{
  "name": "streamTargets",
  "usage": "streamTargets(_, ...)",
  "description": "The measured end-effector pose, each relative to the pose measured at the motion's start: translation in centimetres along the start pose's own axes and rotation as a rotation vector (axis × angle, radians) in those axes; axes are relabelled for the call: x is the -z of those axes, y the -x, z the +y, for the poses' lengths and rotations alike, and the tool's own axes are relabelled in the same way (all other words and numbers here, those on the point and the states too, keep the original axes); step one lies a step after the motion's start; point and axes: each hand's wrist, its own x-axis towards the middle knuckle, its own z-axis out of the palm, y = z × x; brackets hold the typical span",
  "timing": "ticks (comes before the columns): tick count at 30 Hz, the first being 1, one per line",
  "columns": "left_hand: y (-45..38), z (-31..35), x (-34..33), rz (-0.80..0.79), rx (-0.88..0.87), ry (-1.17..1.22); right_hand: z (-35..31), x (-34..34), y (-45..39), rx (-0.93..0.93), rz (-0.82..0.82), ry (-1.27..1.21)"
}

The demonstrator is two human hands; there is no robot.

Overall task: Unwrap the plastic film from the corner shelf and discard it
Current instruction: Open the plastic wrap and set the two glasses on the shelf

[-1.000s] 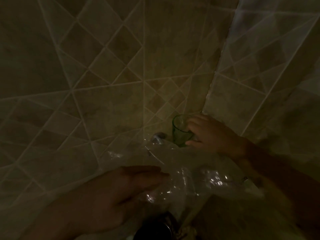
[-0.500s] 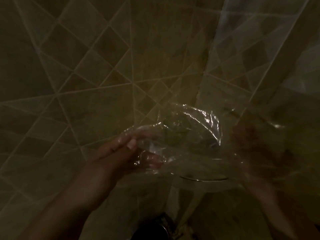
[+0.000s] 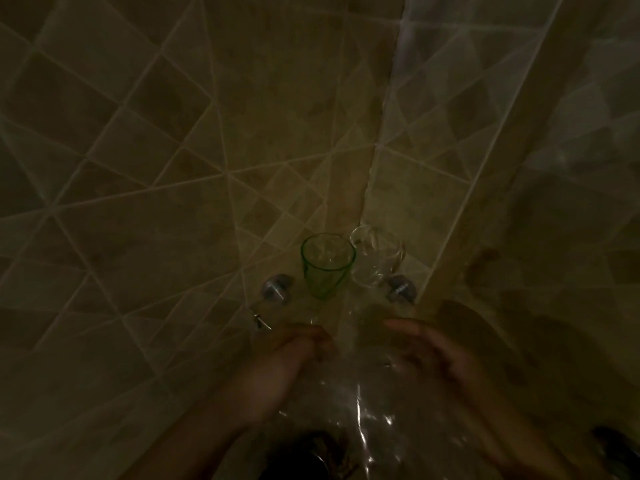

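In dim light, a clear glass corner shelf point(image 3: 332, 313) sits in a tiled wall corner, held by two chrome brackets point(image 3: 277, 289) point(image 3: 400, 289). On it stand a green glass tumbler point(image 3: 327, 265) and a clear glass point(image 3: 375, 258). The transparent plastic film point(image 3: 363, 410) hangs crumpled below the shelf between my hands. My left hand point(image 3: 273, 372) and my right hand point(image 3: 446, 365) each grip an edge of the film, just in front of the shelf's front edge.
Beige diamond-pattern tiled walls point(image 3: 138, 168) meet at the corner behind the shelf. A dark round object point(image 3: 318, 455) sits below at the frame's bottom. A small metal clip point(image 3: 259, 318) sticks out by the left bracket.
The film, held up in front of the shelf half a second ago, has come down below it. Both hands dropped lower and the two glasses are now uncovered.
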Motion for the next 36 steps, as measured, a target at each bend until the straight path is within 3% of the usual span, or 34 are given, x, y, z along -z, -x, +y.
streamTargets(2, -1.3, -0.2, 1.0, 0.050, 0.041, -0.147, -0.1, 0.1, -0.8, 0.013, 0.042, 0.106)
streamTargets(4, -2.4, -0.1, 1.2, 0.092, 0.001, -0.386, -0.3, 0.2, -1.9, 0.120, 0.048, 0.525)
streamTargets(6, -3.5, 0.1, 0.7, 0.220, -0.189, -0.770, -0.2, 0.7, -3.0, 0.256, 0.083, 1.000)
streamTargets(8, -4.1, 0.5, 0.0, 0.325, -0.338, -0.995, -0.6, 1.0, -4.5, 0.406, 0.193, 1.162)
streamTargets(12, -5.4, 0.1, -1.1, 0.375, -0.348, -1.085, -2.1, 1.1, -7.8, 0.572, 0.283, 1.329)
streamTargets(17, -7.3, 0.4, -1.9, 0.412, -0.337, -1.188, -3.0, 1.8, -10.7, 0.449, 0.193, 1.613)
streamTargets(24, -8.8, 0.8, -3.0, 0.523, -0.367, -1.045, -3.5, 3.2, -13.1, 0.448, 0.044, 1.708)
streamTargets(36, -9.9, 1.1, -4.1, 0.606, -0.373, -1.039, -4.2, 3.1, -15.7, 0.530, -0.110, 1.656)
